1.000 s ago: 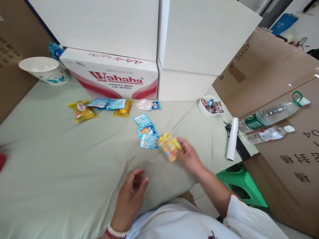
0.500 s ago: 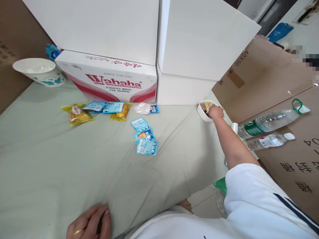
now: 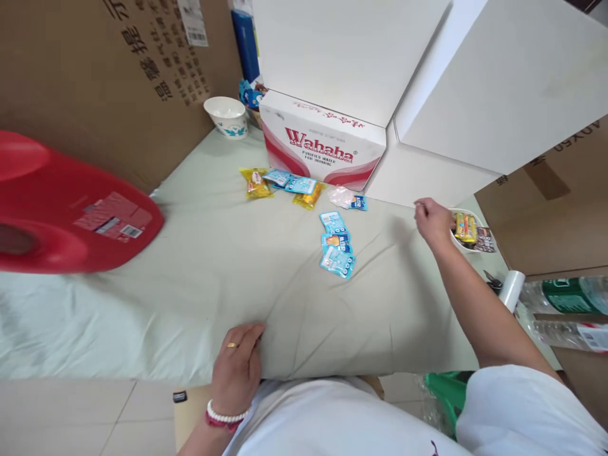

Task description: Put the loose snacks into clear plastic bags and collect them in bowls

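My right hand (image 3: 432, 221) hovers over the cloth just left of a white bowl (image 3: 479, 218). Its fingers are pinched together, and whatever they hold is hidden. Yellow-wrapped snacks (image 3: 465, 228) and a dark brown packet (image 3: 485, 239) lie in the bowl, the packet leaning over the rim. My left hand (image 3: 240, 354), with a ring and bracelets, rests curled at the table's near edge, nothing visible in it. Between the hands, several blue sachets (image 3: 337, 261) overlap in a column. Behind them lies a clear crumpled wrapper (image 3: 339, 196) beside another blue sachet (image 3: 358, 202).
A Wahaha carton (image 3: 323, 149) stands at the back, with yellow snack packs (image 3: 257, 183) before it. A paper bowl (image 3: 227, 117) is at back left, a large red jug (image 3: 90, 209) at left. Plastic bottles (image 3: 567, 295) and a white roll (image 3: 512, 290) sit at right.
My right hand has come out of the white bowl and moved left, closed. The view has swung left, bringing in the red jug and more of my left arm.
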`<move>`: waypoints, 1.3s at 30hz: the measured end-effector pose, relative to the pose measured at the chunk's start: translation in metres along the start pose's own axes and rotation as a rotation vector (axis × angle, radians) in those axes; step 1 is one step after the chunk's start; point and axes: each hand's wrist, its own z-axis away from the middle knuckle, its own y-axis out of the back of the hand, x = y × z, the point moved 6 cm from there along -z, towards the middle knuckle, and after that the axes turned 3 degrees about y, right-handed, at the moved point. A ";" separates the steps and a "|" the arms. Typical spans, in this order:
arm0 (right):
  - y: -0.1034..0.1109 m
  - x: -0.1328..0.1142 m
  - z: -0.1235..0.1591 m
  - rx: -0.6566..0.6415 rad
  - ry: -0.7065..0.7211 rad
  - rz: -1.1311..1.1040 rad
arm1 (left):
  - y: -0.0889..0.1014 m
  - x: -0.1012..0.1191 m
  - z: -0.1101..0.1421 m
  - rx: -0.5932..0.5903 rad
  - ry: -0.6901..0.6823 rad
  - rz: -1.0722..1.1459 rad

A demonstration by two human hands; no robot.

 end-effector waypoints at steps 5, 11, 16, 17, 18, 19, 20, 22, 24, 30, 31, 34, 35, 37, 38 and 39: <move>-0.072 -0.081 -0.025 -0.257 0.135 -0.104 | 0.003 0.000 -0.003 -0.034 0.046 0.105; -0.132 -0.149 -0.044 -0.317 0.143 -0.078 | 0.004 0.002 -0.004 0.002 0.094 0.136; -0.139 -0.154 -0.036 -0.266 0.044 -0.078 | 0.006 0.000 -0.002 0.013 0.138 0.203; -0.135 -0.151 -0.033 -0.252 0.032 -0.081 | 0.007 -0.001 -0.001 0.016 0.153 0.221; -0.131 -0.147 -0.029 -0.241 0.022 -0.084 | 0.008 -0.001 -0.001 0.020 0.168 0.237; -0.127 -0.142 -0.026 -0.233 0.013 -0.085 | 0.008 -0.002 -0.001 0.025 0.180 0.250; -0.124 -0.139 -0.023 -0.225 0.007 -0.085 | 0.008 -0.002 -0.001 0.028 0.187 0.262; -0.120 -0.136 -0.020 -0.215 0.027 -0.089 | 0.008 -0.003 -0.001 0.025 0.189 0.281; -0.122 -0.142 -0.020 -0.230 0.095 -0.122 | 0.008 -0.002 -0.001 0.008 0.184 0.293; -0.134 -0.159 -0.032 -0.249 0.086 -0.236 | 0.007 -0.001 -0.001 -0.030 0.218 0.321; -0.131 -0.159 -0.032 -0.229 0.059 -0.251 | 0.008 -0.003 0.000 -0.028 0.241 0.339; -0.114 -0.158 -0.016 -0.166 -0.021 -0.352 | 0.010 -0.009 0.003 -0.010 0.354 0.444; -0.105 -0.159 -0.004 -0.144 -0.052 -0.461 | 0.011 -0.011 0.002 -0.007 0.400 0.497; -0.087 -0.164 0.033 -0.118 -0.112 -0.797 | 0.008 -0.010 -0.001 -0.025 0.506 0.631; -0.079 -0.169 0.056 -0.139 -0.122 -0.968 | 0.004 -0.008 -0.005 -0.057 0.565 0.713; -0.071 -0.176 0.081 -0.183 -0.127 -1.089 | -0.002 -0.004 -0.010 -0.107 0.627 0.799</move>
